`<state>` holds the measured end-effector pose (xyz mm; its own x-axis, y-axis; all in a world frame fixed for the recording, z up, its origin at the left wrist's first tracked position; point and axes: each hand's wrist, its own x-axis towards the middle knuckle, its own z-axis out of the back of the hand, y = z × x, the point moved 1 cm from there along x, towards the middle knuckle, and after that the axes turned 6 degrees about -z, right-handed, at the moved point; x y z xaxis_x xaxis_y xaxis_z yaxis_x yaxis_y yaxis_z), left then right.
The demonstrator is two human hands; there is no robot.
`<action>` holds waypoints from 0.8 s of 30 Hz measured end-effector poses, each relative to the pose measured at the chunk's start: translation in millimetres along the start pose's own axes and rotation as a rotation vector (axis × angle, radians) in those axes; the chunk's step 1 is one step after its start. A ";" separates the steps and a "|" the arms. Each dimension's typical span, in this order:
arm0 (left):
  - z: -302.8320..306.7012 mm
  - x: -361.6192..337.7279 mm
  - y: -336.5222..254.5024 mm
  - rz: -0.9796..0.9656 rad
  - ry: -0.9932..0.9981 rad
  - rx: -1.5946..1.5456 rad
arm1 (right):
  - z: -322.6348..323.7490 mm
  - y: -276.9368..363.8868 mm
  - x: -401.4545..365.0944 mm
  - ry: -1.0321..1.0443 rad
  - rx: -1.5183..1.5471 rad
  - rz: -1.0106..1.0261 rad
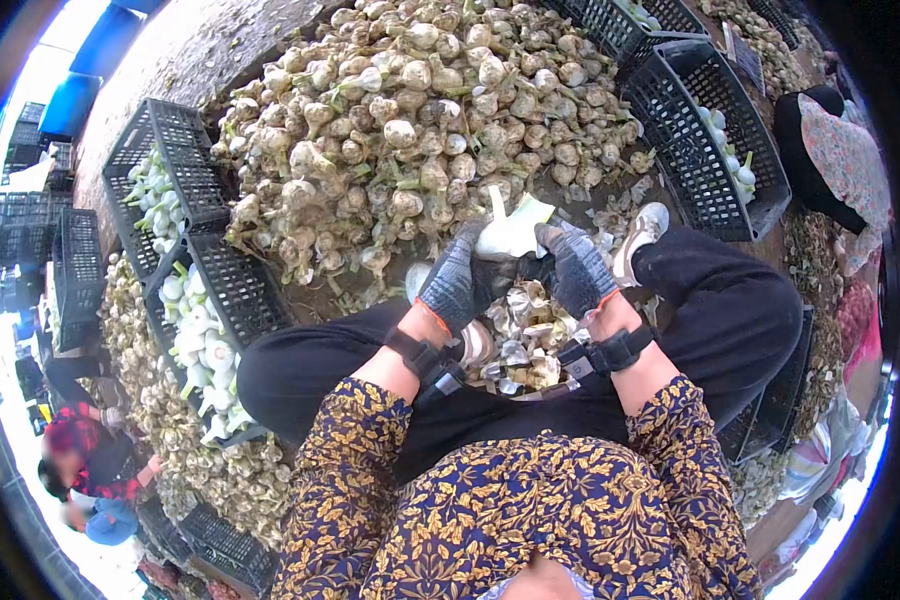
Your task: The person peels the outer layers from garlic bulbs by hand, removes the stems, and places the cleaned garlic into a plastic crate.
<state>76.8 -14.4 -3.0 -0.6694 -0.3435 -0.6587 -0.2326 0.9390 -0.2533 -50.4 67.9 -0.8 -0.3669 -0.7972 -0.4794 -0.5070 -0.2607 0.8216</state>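
A white garlic bulb (498,240) with a short pale stem is held between my two gloved hands, in front of the big heap. My left hand (457,278), in a grey knit glove, is closed around the bulb's lower left side. My right hand (578,268), gloved the same way, is closed on the bulb's right side, where a loose flap of skin (532,214) stands out. Some fingertips are hidden beneath the bulb. Torn papery skins (522,325) lie between my legs, below both hands. Beyond my hands rises a heap of unpeeled, soil-stained garlic (400,135).
Black crates (235,285) with clean white garlic stand on the left. Another black crate (685,150), holding a few white bulbs, is at the right. My shoes flank the skins. People (95,455) sit at far left; a person's floral garment (845,150) shows at right.
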 end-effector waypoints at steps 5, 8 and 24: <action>-7.9 -7.9 4.6 -0.341 0.033 0.559 | -4.2 -1.6 -4.3 -0.314 -0.694 0.447; -1.8 -1.9 3.9 -0.236 0.084 0.119 | 28.3 -26.5 14.7 -0.001 -0.624 0.417; -11.2 -6.5 -2.1 -0.343 -0.130 0.225 | -24.5 10.4 -13.1 0.023 0.339 -0.104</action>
<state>73.8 -14.0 9.7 -0.4818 -0.6481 -0.5898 -0.2569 0.7479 -0.6120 -31.7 62.3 21.6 -0.2840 -0.7888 -0.5451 -0.7721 -0.1489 0.6178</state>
